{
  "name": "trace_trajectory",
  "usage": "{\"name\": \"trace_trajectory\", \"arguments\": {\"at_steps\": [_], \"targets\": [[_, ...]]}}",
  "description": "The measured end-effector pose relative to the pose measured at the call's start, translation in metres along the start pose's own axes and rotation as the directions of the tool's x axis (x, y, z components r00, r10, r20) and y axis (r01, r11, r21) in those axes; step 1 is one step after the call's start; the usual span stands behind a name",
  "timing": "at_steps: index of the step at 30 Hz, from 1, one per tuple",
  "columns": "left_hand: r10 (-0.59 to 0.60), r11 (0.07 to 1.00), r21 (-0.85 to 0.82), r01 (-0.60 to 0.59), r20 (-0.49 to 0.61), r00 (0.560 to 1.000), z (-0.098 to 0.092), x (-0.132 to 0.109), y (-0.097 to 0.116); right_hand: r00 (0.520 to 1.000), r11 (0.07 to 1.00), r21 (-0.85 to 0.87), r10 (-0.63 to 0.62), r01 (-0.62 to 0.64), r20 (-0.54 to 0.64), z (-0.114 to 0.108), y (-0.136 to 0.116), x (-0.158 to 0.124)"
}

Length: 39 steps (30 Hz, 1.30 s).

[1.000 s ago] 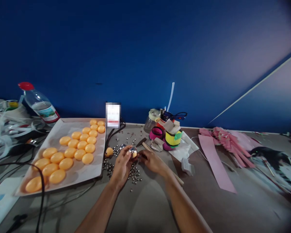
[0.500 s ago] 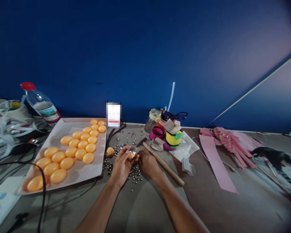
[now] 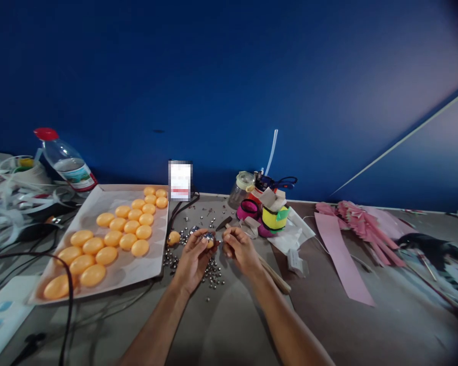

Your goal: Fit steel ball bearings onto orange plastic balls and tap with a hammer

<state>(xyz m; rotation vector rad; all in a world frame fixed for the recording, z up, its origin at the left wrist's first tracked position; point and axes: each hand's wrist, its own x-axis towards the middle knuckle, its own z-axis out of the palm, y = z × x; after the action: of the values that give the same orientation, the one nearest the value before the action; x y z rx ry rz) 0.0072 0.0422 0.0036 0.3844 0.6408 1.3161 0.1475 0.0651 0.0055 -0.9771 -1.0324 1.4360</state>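
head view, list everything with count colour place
tray: one, white, left
balls: about 22, orange, in tray
loose ball: one, orange, right of tray
studded ball: one, orange and silver, centre
beads: many, silver, centre
hammer: one, brown and black, right of centre
jar: one, clear, by wall
bands: at least two, pink and yellow, near jar
bottle: one, clear, back left
strips: several, pink, right
cables: several, black, left
blurred panel: one, white, by wall
wall: one, blue, back
tabletop: one, greyish, foreground
left hand: one, bare, holding studded ball
right hand: one, bare, centre
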Motion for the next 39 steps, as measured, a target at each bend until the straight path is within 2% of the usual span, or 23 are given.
{"name": "trace_trajectory", "arguments": {"at_steps": [3, 7, 15, 23, 29, 39], "targets": [[0.004, 1.000, -0.010, -0.004, 0.023, 1.000, -0.001, 0.001, 0.000, 0.995, 0.985, 0.149, 0.080, -0.087, 0.053, 0.001, -0.006, -0.002], [0.005, 1.000, -0.018, -0.005, 0.040, 0.999, 0.000, 0.000, 0.001, 0.983, 0.979, 0.132, 0.138, -0.154, 0.120, 0.001, -0.010, -0.004], [0.005, 1.000, 0.024, -0.007, 0.047, 0.999, 0.000, 0.000, -0.001, 0.995, 0.995, -0.071, 0.080, -0.076, 0.057, 0.009, -0.011, -0.007], [0.022, 0.996, 0.084, -0.023, 0.006, 1.000, 0.002, 0.000, -0.002, 0.994, 0.981, -0.188, 0.072, -0.055, 0.085, 0.011, -0.009, -0.009], [0.014, 0.991, 0.136, -0.010, -0.024, 1.000, 0.004, -0.001, -0.001, 0.990, 0.968, -0.242, 0.094, -0.067, 0.102, 0.010, -0.011, -0.009], [0.024, 0.981, 0.194, -0.017, -0.037, 0.999, -0.002, 0.000, -0.006, 0.994, 0.977, -0.200, 0.095, -0.080, 0.063, 0.009, -0.004, -0.008]]}}
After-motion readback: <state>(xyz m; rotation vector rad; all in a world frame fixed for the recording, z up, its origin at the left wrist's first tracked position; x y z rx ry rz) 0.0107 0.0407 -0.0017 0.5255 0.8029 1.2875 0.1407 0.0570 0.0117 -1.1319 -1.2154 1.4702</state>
